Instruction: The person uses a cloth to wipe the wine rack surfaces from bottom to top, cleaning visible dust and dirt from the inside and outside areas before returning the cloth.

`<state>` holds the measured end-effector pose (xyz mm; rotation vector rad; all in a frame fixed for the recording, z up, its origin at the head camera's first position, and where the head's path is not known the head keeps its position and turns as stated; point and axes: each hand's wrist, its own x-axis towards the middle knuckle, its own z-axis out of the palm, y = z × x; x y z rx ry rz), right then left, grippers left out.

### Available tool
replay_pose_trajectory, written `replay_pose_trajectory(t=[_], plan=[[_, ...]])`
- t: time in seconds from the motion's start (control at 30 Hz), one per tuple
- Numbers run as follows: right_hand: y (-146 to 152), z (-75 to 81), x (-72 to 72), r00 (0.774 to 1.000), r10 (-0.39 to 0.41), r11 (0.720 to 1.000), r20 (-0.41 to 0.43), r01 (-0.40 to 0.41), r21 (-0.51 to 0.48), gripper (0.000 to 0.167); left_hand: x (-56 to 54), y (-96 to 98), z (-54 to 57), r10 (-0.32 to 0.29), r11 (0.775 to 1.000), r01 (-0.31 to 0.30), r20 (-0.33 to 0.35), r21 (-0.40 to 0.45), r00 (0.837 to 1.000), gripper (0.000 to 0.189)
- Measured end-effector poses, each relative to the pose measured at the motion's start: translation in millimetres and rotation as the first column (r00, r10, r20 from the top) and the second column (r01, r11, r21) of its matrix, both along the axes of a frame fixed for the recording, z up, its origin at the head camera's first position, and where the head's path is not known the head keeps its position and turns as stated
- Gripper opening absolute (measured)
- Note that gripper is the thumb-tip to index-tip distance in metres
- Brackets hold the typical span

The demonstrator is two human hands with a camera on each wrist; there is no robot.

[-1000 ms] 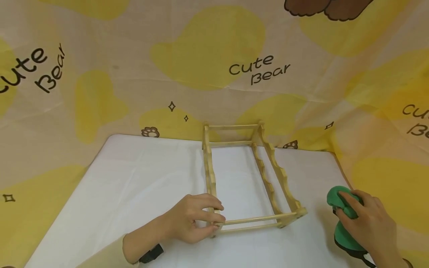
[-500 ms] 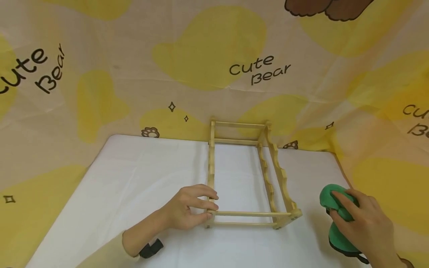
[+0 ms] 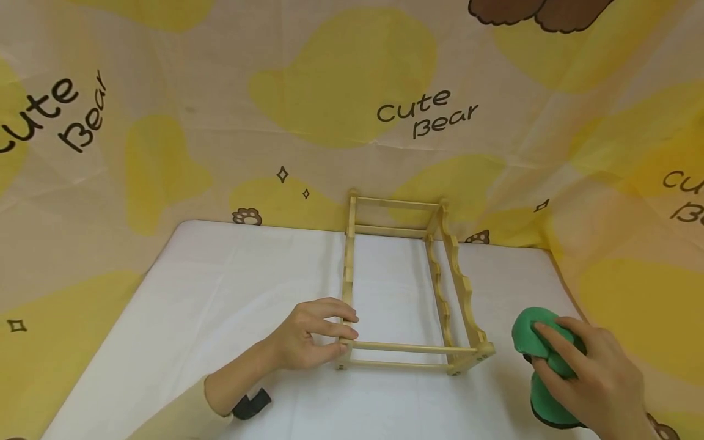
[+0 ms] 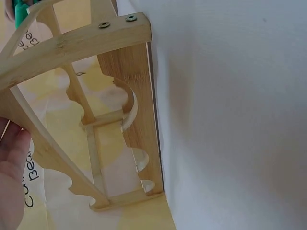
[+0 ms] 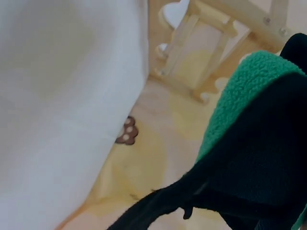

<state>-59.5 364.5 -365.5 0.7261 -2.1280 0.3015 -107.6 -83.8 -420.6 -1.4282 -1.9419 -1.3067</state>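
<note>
A light wooden rack (image 3: 462,281) with scalloped side rails and thin cross bars stands on the white table, its far end near the patterned fabric. My left hand (image 3: 310,333) grips its near left corner, fingers over the side rail and thumb by the front bar. The left wrist view shows those fingers (image 4: 17,148) against one wooden rail. To the right of the rack, my right hand (image 3: 599,373) holds a fuzzy green cleaning cloth (image 3: 541,336) with black trim, apart from the wood. In the right wrist view, the green cloth (image 5: 240,98) and its black part hide the hand.
Yellow and beige fabric (image 3: 341,79) printed with "Cute Bear" rises behind and beside the white table (image 3: 247,287). The table's right edge runs close to the right hand. A dark band (image 3: 252,404) sits below the left wrist.
The rack shifted slightly right and away from me with my left hand on it, mostly in the first half second. My right hand moved left with the cloth, closer to the rack.
</note>
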Motion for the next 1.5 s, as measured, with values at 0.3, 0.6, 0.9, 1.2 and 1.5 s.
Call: replay_pose_trajectory(t=[0.3, 0.6, 0.9, 1.2, 1.5], plan=[[-30, 0.2, 6.8, 0.966, 0.231, 0.968, -0.113, -0.24, -0.074, 0.048, 1.6, 1.7, -3.8, 0.017, 1.0, -0.018, 0.009, 0.023, 1.0, 0.034], [-43, -11.0, 10.2, 0.935, 0.337, 0.939, -0.112, -0.342, -0.024, 0.042, 3.0, 3.4, -3.6, 0.016, 0.999, -0.017, 0.014, 0.048, 1.0, 0.035], [-53, -26.4, 16.0, 0.914, 0.405, 0.912, -0.011, -0.403, 0.078, 0.041, 3.8, 3.2, -4.7, 0.028, 0.998, -0.028, 0.009, 0.057, 1.0, 0.035], [-58, -50.4, 16.7, 0.868, 0.487, 0.856, 0.099, -0.497, 0.142, 0.038, 4.1, 3.3, -5.0, 0.029, 0.998, -0.03, 0.022, 0.062, 0.999, 0.035], [-52, -75.8, 13.8, 0.869, 0.402, 0.853, 0.287, -0.47, 0.227, 0.047, 4.3, 3.5, -6.7, 0.03, 0.997, -0.031, 0.028, 0.064, 0.999, 0.035]])
